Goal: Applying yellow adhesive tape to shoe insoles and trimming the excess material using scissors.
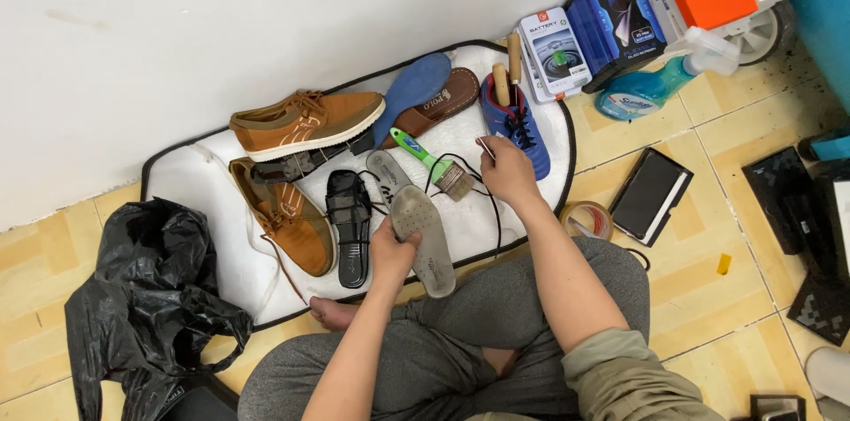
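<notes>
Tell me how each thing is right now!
Grey insole: held in left hand.
Right hand: pinching a small thin thing.
Brush: lying on mat.
Tan shoes: one on its side.
Blue shoe: laces loose.
Black bag: crumpled.

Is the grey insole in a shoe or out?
Out. The left hand holds the grey insole free above the white mat, apart from the tan shoes.

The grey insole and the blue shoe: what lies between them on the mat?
In the head view, a green-handled paintbrush and black laces lie between the grey insole and the blue shoe.
</notes>
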